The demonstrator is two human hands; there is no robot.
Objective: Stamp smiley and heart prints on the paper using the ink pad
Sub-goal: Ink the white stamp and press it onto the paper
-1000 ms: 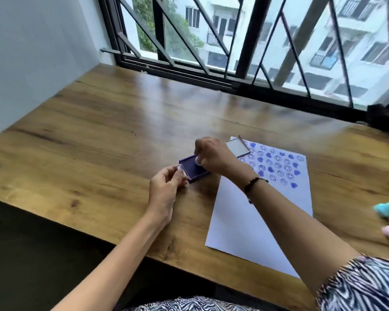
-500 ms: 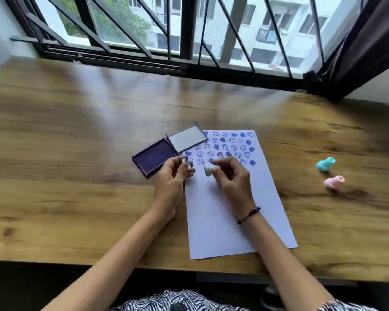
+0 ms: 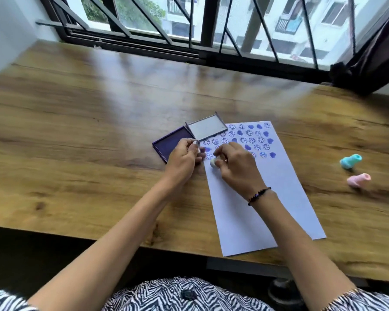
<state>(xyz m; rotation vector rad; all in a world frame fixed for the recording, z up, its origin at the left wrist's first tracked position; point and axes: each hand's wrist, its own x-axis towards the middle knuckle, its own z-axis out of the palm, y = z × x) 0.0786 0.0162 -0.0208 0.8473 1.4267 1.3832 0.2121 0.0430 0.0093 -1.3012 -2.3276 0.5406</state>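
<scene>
A white sheet of paper [image 3: 263,203] lies on the wooden table, its far end covered with rows of blue smiley and heart prints. The purple ink pad [image 3: 171,143] sits open at the paper's far left corner, its clear lid [image 3: 207,130] folded back. My left hand [image 3: 183,160] pinches a small clear stamp [image 3: 39,143] beside the pad. My right hand [image 3: 236,168] holds a small pale stamp [image 3: 213,163] down on the paper's left edge, below the printed rows.
A teal stamp [image 3: 350,161] and a pink stamp [image 3: 358,180] lie on the table to the right of the paper. A barred window [image 3: 202,30] runs along the far edge, with a dark curtain [image 3: 377,55] at the right.
My right hand left the ink pad and came over the paper with its stamp, now lower against the sheet. My left hand shifted beside the pad. The camera view swung right.
</scene>
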